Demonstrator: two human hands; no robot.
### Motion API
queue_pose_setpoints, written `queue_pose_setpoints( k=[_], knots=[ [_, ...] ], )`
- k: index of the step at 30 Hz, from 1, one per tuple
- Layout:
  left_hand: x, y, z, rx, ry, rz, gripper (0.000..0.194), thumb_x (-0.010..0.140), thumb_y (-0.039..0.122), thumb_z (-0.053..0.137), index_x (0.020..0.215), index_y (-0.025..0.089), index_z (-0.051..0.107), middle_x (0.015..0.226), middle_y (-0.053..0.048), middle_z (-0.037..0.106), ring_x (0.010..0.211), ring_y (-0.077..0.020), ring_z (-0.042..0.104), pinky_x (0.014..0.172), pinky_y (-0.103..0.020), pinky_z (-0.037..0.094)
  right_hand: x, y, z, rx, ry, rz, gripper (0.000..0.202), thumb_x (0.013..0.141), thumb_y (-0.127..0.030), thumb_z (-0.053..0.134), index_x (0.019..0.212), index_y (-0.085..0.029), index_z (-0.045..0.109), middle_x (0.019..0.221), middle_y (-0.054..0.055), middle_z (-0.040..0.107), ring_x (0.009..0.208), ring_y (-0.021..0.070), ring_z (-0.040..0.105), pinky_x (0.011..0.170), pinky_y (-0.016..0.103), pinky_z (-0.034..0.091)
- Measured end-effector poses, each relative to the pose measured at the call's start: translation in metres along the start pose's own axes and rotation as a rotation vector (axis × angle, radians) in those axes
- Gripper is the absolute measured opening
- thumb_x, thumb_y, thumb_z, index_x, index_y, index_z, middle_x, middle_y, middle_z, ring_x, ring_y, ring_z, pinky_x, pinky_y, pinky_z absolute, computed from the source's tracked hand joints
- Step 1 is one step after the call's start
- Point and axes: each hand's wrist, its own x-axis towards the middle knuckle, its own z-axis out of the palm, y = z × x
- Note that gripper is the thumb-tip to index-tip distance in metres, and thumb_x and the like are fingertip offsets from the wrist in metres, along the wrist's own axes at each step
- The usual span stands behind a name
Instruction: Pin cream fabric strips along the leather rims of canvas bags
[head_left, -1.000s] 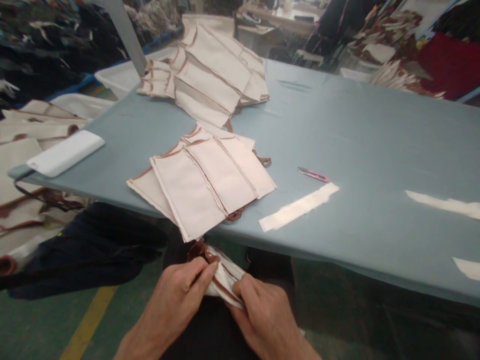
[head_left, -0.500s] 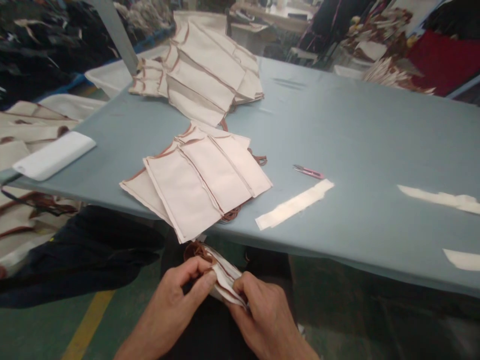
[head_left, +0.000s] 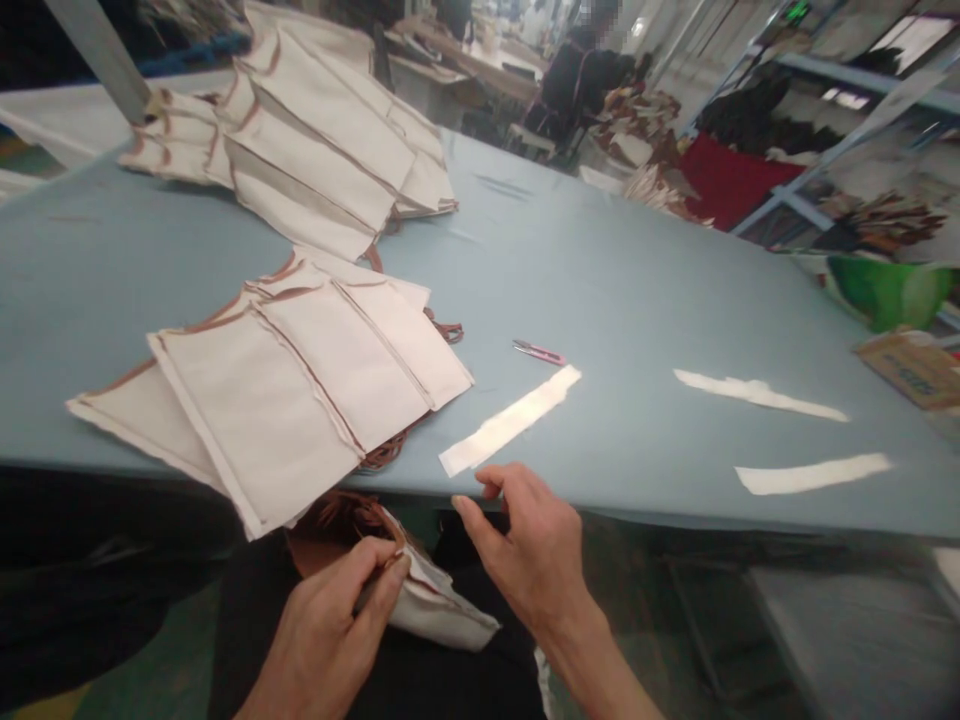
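Note:
Over my lap, my left hand (head_left: 341,610) pinches the edge of a cream fabric bag piece (head_left: 442,610) with brown trim and brown cords. My right hand (head_left: 536,540) is off the fabric, thumb and fingers apart, holding nothing. It hovers at the table's front edge, just below a white cloth strip (head_left: 510,420). Beyond that strip lies a pair of pink-handled thread snips (head_left: 538,352). To the left, several cream sewn pieces with brown edging (head_left: 300,370) lie stacked, overhanging the table edge.
A larger pile of cream sewn pieces (head_left: 322,130) sits at the back left of the blue-grey table (head_left: 637,290). Two more white strips (head_left: 761,392) lie on the right. A cardboard box (head_left: 911,368) and a green bag (head_left: 885,290) are at the far right.
My right hand has let go of the fabric and moved up toward the table edge. My left hand still pinches the piece. The view has turned to the right.

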Motion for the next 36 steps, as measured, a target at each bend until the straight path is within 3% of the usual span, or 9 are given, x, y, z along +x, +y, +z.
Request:
queue_pose_setpoints(
  k=[4, 7, 12, 16, 19, 22, 25, 28, 36],
  knots=[
    [0.008, 0.0, 0.007, 0.015, 0.027, 0.035, 0.023, 0.104, 0.033, 0.055, 0.089, 0.024, 0.07, 0.075, 0.004, 0.075, 0.064, -0.0131, 0.072, 0.064, -0.017, 0.054, 0.014, 0.007, 0.024, -0.114, -0.064, 0.001, 0.02, 0.092, -0.035, 0.079, 0.1, -0.019, 0.069, 0.091, 0.006, 0.073, 0.083, 0.0232, 0.068, 0.069, 0.029, 0.044],
    [0.012, 0.004, 0.011, 0.006, 0.064, 0.055, 0.024, 0.104, 0.033, 0.054, 0.087, 0.024, 0.068, 0.072, 0.004, 0.073, 0.061, -0.0132, 0.071, 0.064, -0.017, 0.054, 0.017, 0.012, 0.037, -0.133, -0.078, 0.029, 0.011, 0.099, -0.026, 0.07, 0.09, -0.019, 0.07, 0.086, 0.006, 0.071, 0.077, 0.0208, 0.066, 0.066, 0.029, 0.04],
    [0.018, 0.007, 0.014, 0.044, 0.114, 0.051, 0.019, 0.103, 0.033, 0.054, 0.091, 0.024, 0.065, 0.074, 0.002, 0.077, 0.063, -0.0151, 0.076, 0.063, -0.019, 0.057, 0.021, 0.019, 0.03, -0.035, -0.113, 0.078, 0.025, 0.105, -0.023, 0.056, 0.085, -0.021, 0.07, 0.083, 0.003, 0.072, 0.076, 0.0176, 0.067, 0.069, 0.027, 0.04],
    [0.028, 0.009, 0.013, 0.092, 0.119, 0.01, 0.017, 0.102, 0.036, 0.054, 0.106, 0.023, 0.064, 0.083, -0.001, 0.082, 0.072, -0.0195, 0.082, 0.064, -0.022, 0.061, 0.026, 0.024, 0.022, 0.049, -0.155, 0.151, 0.031, 0.106, -0.028, 0.049, 0.084, -0.022, 0.07, 0.078, 0.002, 0.072, 0.071, 0.017, 0.065, 0.066, 0.027, 0.039],
    [0.041, 0.017, 0.016, 0.203, 0.049, 0.079, 0.031, 0.104, 0.033, 0.05, 0.128, 0.019, 0.064, 0.086, -0.004, 0.084, 0.074, -0.0217, 0.083, 0.068, -0.026, 0.063, 0.028, 0.026, 0.022, 0.108, -0.176, 0.217, 0.033, 0.106, -0.033, 0.048, 0.084, -0.022, 0.071, 0.075, 0.003, 0.072, 0.068, 0.0181, 0.063, 0.063, 0.028, 0.037],
    [0.059, 0.031, 0.022, 0.385, -0.157, 0.131, 0.045, 0.104, 0.025, 0.046, 0.147, 0.018, 0.057, 0.098, -0.009, 0.085, 0.085, -0.0252, 0.084, 0.073, -0.029, 0.063, 0.029, 0.028, 0.023, 0.187, -0.189, 0.282, 0.034, 0.104, -0.035, 0.049, 0.082, -0.022, 0.071, 0.074, 0.003, 0.072, 0.067, 0.0185, 0.062, 0.063, 0.028, 0.037],
    [0.074, 0.045, 0.027, 0.585, -0.336, 0.076, 0.05, 0.104, 0.02, 0.046, 0.153, 0.019, 0.054, 0.101, -0.012, 0.086, 0.089, -0.0305, 0.084, 0.075, -0.035, 0.064, 0.032, 0.031, 0.02, 0.292, -0.189, 0.337, 0.034, 0.102, -0.037, 0.05, 0.078, -0.022, 0.069, 0.072, 0.002, 0.071, 0.066, 0.0179, 0.061, 0.064, 0.028, 0.039],
    [0.083, 0.053, 0.03, 0.668, -0.363, 0.034, 0.046, 0.105, 0.021, 0.046, 0.149, 0.017, 0.06, 0.089, -0.013, 0.085, 0.079, -0.0343, 0.084, 0.067, -0.038, 0.062, 0.036, 0.038, 0.014, 0.406, -0.168, 0.403, 0.038, 0.102, -0.041, 0.047, 0.075, -0.021, 0.064, 0.066, 0.0, 0.066, 0.061, 0.0162, 0.058, 0.061, 0.027, 0.041],
    [0.086, 0.061, 0.03, 0.785, -0.402, 0.0, 0.043, 0.107, 0.026, 0.047, 0.147, 0.02, 0.06, 0.088, -0.011, 0.086, 0.083, -0.0304, 0.084, 0.065, -0.03, 0.057, 0.041, 0.054, 0.008, 0.614, -0.129, 0.512, 0.043, 0.101, -0.051, 0.048, 0.074, -0.021, 0.06, 0.062, -0.002, 0.06, 0.053, 0.0133, 0.051, 0.052, 0.025, 0.041]
  ],
)
